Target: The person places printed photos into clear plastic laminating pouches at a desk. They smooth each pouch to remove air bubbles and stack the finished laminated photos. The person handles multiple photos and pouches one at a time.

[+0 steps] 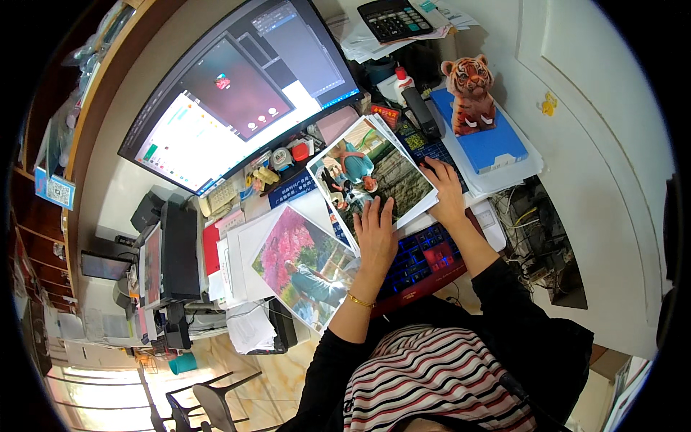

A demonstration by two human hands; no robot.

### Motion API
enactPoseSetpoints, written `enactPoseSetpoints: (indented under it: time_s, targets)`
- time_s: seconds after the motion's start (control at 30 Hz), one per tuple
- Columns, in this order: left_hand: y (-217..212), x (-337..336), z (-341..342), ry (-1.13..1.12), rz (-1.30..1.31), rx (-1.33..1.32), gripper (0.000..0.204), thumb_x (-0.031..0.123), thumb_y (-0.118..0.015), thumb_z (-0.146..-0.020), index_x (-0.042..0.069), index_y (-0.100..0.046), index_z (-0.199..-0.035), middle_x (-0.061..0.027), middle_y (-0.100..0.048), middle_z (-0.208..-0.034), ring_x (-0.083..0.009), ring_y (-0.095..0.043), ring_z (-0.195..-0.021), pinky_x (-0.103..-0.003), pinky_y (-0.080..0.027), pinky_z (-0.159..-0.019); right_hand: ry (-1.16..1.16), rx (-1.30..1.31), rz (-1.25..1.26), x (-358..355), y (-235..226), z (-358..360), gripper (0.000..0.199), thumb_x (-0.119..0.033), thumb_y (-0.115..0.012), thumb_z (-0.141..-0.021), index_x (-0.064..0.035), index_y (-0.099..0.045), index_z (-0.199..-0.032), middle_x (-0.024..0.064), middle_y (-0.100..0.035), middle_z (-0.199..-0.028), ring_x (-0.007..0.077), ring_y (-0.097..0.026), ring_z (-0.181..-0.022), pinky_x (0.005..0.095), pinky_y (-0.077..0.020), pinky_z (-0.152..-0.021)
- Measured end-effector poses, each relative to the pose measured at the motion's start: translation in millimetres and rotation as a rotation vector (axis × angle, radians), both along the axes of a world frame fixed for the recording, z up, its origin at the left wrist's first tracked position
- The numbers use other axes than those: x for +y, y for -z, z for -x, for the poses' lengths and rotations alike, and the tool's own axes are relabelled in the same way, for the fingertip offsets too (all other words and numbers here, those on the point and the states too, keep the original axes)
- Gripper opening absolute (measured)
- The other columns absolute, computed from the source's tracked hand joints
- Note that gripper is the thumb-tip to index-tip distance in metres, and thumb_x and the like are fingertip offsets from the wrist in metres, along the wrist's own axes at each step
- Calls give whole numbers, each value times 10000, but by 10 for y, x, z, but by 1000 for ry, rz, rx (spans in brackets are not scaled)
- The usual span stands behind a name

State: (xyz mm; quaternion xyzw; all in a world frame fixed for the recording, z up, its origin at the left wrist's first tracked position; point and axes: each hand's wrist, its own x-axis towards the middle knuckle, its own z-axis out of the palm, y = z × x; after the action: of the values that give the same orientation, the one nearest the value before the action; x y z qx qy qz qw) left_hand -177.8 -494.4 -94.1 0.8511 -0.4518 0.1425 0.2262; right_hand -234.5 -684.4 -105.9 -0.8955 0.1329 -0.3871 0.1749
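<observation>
Across the lower part of a stack of photo prints (374, 162), the fingers of the left hand (377, 236) lie nearly flat, slightly spread, their tips on the top picture. At the stack's right edge, the right hand (448, 196) reaches forward with its fingers curved and a little apart; whether its thumb pinches the sheets cannot be told. The stack sits directly in front of the person, tilted, its sheets not quite squared. The top picture shows people in teal clothing beside rough, dark ground.

Left of the stack lies another print (295, 263), with pink blossom and a figure in pale clothes, its right-hand side beside the left wrist. A gold bracelet (360, 299) circles that wrist. Just below the stack, between the forearms, is a keyboard (421, 263) with blue-lit keys and a dark red front.

Beyond the right hand, a tiger figure (472, 97) stands on a blue box (493, 144), near a white bottle (404, 85) with a red cap. Farther back lies a black calculator (394, 19). To the upper left, a large monitor (237, 93) is lit; below it are a red tape measure (301, 151) and a cream telephone (218, 199). Well apart, at the lower left, stand a chair (211, 403) and a teal bin (183, 363).
</observation>
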Motion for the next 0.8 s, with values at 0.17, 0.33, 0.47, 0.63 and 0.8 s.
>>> enactPoseSetpoints:
  time_s: [0.17, 0.33, 0.47, 0.63, 0.8]
  targets:
    - [72, 12, -42, -19, 14, -39, 657, -13, -614, -721, 102, -409, -1335, -154, -410, -1349, -376, -375, -1272, -582, -255, -1036, 18, 33, 9, 14, -3, -22, 523, -64, -682, -598, -82, -582, -1111, 118, -499, -1235, 337, -447, -1153, 439, -385, -972]
    - [37, 4, -27, -18, 40, 32, 602, -42, -511, -770, 92, -394, -1344, -157, -406, -1351, -346, -375, -1280, -557, -244, -1050, 27, -8, 5, 6, 26, -39, 552, -25, -681, -567, -109, -586, -1104, 107, -506, -1233, 335, -453, -1149, 432, -393, -962]
    - [56, 14, -35, -16, 50, 2, 597, -44, -511, -773, 91, -394, -1343, -157, -407, -1351, -353, -374, -1281, -558, -246, -1050, 24, 22, -2, 40, -45, -18, 564, -21, -680, -564, -118, -582, -1112, 106, -504, -1241, 334, -452, -1151, 432, -395, -957]
    - [39, 16, -29, -12, 36, 1, 614, -5, -590, -753, 80, -405, -1333, -173, -411, -1339, -377, -376, -1269, -582, -248, -1041, 26, 12, -1, 28, -14, -27, 564, -21, -682, -570, -113, -578, -1117, 108, -501, -1242, 336, -452, -1152, 436, -395, -958]
    - [65, 14, -33, -18, 36, -10, 584, 1, -572, -773, 83, -411, -1328, -169, -415, -1334, -378, -373, -1271, -585, -248, -1040, 16, 13, -2, 23, -16, -25, 545, -31, -684, -589, -103, -575, -1117, 107, -501, -1240, 337, -450, -1156, 439, -395, -960]
